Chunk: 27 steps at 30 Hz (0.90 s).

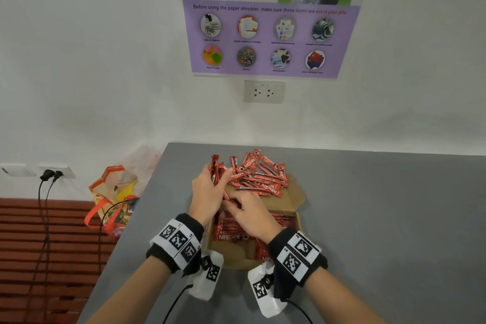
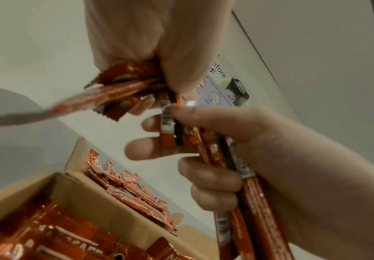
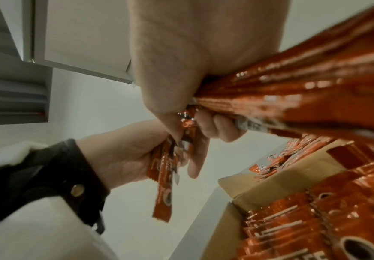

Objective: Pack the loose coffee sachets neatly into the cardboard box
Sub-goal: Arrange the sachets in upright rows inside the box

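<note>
An open cardboard box [image 1: 299, 219] [image 2: 88, 197] [image 3: 270, 190] stands on the grey table, with rows of red coffee sachets [image 1: 231, 229] [image 2: 48, 237] [image 3: 315, 219] laid inside. A loose pile of sachets [image 1: 260, 176] [image 2: 137, 193] [image 3: 277, 158] lies on the box's far flap and the table behind. My left hand [image 1: 210, 189] [image 2: 148, 44] [image 3: 119, 158] grips an upright bundle of sachets [image 1: 215, 168] [image 2: 123, 79] [image 3: 164, 176] above the box's far left corner. My right hand [image 1: 249, 216] [image 2: 270, 149] [image 3: 181, 52] hovers over the box and holds more sachets [image 2: 255, 193] [image 3: 293, 91], touching the left hand's bundle.
The grey table [image 1: 381, 218] reaches to the wall behind and extends right. Its left edge runs close by the box. Beyond that edge a colourful bag [image 1: 115, 192] sits on the floor, with black cables [image 1: 44, 218] plugged into a wall socket.
</note>
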Tool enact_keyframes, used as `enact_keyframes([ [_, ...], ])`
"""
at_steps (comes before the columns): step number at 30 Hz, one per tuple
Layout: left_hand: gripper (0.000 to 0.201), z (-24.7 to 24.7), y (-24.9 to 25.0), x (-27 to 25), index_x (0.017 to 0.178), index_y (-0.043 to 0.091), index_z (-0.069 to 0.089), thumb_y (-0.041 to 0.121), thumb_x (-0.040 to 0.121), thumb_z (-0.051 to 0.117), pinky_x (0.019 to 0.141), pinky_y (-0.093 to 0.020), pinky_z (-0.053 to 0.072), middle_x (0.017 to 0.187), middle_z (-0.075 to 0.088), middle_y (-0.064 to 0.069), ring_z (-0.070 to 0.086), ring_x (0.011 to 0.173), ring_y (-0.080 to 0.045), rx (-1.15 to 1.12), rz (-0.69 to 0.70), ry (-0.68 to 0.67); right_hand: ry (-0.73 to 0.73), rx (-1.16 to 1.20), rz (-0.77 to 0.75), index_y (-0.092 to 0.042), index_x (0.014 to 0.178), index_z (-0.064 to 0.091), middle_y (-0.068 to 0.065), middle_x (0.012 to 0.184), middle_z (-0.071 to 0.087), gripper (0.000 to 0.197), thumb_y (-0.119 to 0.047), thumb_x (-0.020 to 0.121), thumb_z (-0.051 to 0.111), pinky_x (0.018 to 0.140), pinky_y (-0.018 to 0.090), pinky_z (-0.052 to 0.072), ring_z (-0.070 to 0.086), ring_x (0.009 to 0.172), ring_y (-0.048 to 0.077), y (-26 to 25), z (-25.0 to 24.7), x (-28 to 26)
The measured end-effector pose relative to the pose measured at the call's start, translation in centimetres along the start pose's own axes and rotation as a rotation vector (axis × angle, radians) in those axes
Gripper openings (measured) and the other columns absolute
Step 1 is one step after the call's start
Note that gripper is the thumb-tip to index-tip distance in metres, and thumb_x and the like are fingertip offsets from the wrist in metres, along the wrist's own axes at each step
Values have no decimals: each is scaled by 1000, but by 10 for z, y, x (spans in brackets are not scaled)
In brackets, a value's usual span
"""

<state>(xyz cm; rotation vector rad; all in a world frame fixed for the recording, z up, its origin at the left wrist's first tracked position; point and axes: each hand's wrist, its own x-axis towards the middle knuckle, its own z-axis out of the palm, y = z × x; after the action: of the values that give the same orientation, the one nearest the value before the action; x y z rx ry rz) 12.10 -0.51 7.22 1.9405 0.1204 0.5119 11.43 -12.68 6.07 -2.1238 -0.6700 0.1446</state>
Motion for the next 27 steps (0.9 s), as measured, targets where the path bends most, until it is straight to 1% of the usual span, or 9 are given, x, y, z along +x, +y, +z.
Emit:
enact_keyframes([
  [3, 25, -3, 1, -2, 70, 20, 48, 30, 90, 60, 52, -7, 38, 60, 49, 10, 49, 50, 8, 1, 8, -31, 25, -5, -10, -15, 86, 65, -14, 70, 62, 19, -20, 96, 50, 63, 8, 36, 54, 66, -8, 3, -4, -3],
  [7, 30, -8, 5, -4, 62, 24, 47, 27, 90, 60, 51, -9, 37, 55, 49, 11, 48, 47, 8, -5, -3, -56, 104, 51, 9, -26, 94, 58, -7, 70, 64, 13, -18, 97, 48, 61, 11, 39, 53, 59, 0, 7, -12, -5],
  [10, 25, -14, 2, -3, 66, 20, 58, 29, 89, 61, 53, -12, 37, 58, 59, 9, 53, 50, 3, 19, -39, -134, 105, 34, 52, -22, 106, 59, -8, 66, 60, 17, -18, 98, 45, 68, 11, 42, 58, 66, 5, 12, -20, -2],
  [12, 23, -17, 1, -3, 68, 18, 62, 28, 89, 61, 54, -15, 39, 61, 62, 8, 54, 49, 5, 11, -64, -166, 118, 29, 68, -19, 109, 60, -9, 66, 60, 17, -20, 97, 47, 66, 10, 41, 57, 62, -2, 12, -26, -1],
  [17, 17, -22, 0, 1, 72, 15, 64, 23, 87, 64, 53, -16, 39, 56, 56, 10, 52, 46, 4, -4, -99, -159, 157, 85, 66, -20, 90, 64, -11, 67, 64, 5, -22, 91, 59, 66, 2, 36, 57, 66, -9, 8, -37, -2],
  [19, 18, -22, -2, 2, 74, 9, 65, 23, 86, 65, 53, -18, 38, 57, 56, 8, 51, 46, 0, -4, -114, -148, 152, 68, 70, -22, 84, 64, -12, 66, 65, 7, -22, 90, 61, 67, 6, 39, 61, 69, 0, 6, -39, -2],
  [22, 21, -20, -1, -1, 73, 9, 61, 24, 88, 63, 51, -19, 37, 57, 56, 5, 47, 45, -3, -51, -154, -152, 151, 54, 87, -24, 81, 65, -11, 68, 67, 9, -22, 89, 62, 76, 22, 45, 64, 76, 17, 5, -41, -1],
  [25, 26, -22, 0, -4, 70, 11, 57, 24, 92, 56, 40, -17, 31, 58, 63, -1, 36, 36, -4, -275, -259, -189, 264, 46, 87, -18, 88, 73, -13, 79, 67, 6, -18, 84, 68, 76, 14, 44, 59, 76, -2, 10, -41, -2],
  [27, 26, -26, 1, -4, 77, 9, 59, 28, 93, 52, 36, -15, 28, 66, 67, -8, 32, 34, -5, -352, -320, -228, 352, 11, 86, -17, 91, 75, -15, 83, 66, 12, -19, 80, 73, 77, 8, 43, 58, 78, -6, 14, -40, -2],
])
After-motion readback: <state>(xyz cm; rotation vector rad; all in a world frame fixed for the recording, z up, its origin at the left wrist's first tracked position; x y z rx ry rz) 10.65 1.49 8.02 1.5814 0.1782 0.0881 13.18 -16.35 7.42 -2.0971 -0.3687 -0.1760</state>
